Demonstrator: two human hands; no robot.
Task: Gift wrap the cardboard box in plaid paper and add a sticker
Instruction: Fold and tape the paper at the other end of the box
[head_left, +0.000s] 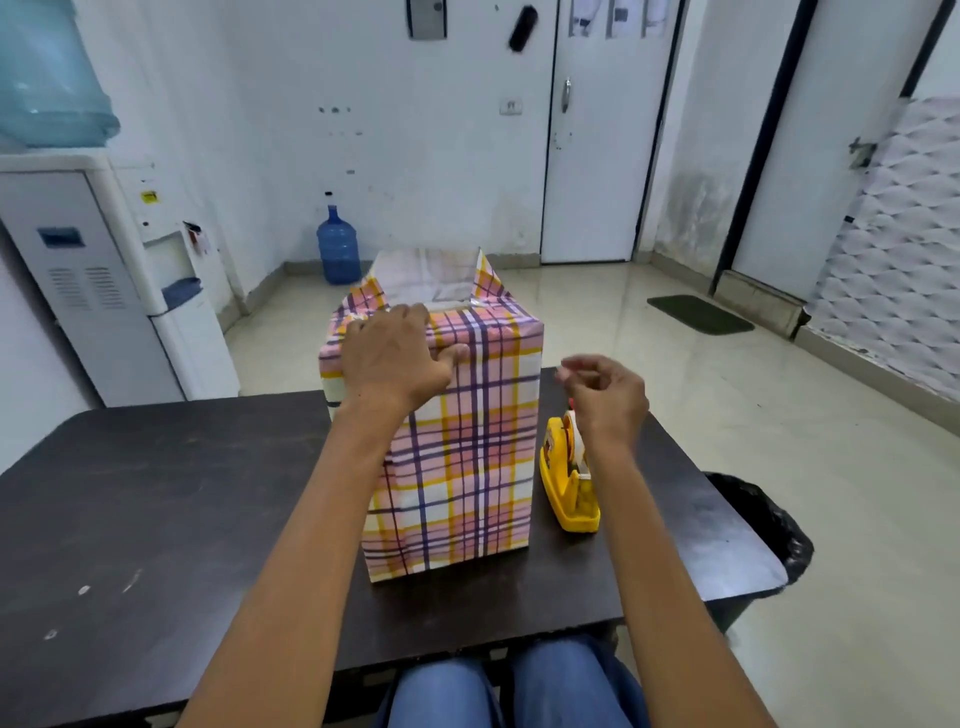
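Head view: I see the plaid-wrapped box (467, 441) upright on the tabletop (182, 493), my left hand (395, 358) pressing its top, grip spread, my right hand (605, 395) above the dispenser (563, 483), grip curled, whether holding anything I cannot tell.

This looks like a plain office back room or pantry corner. At 10 o'clock stands a white floor-standing water dispenser (104, 270) with an upturned pale blue bottle (47, 78) on top. A spare blue plastic water jug (338, 249) sits on the floor at 12 o'clock against a scuffed white painted wall (415, 156). At 1 o'clock a white door (597, 156) carries posted paper sheets (618, 15). The glossy pale tiled floor (675, 415) holds a dark doormat (698, 314) at 2 o'clock. A black-lined waste bin (763, 525) stands at 4 o'clock beside the dark brown counter (182, 493).
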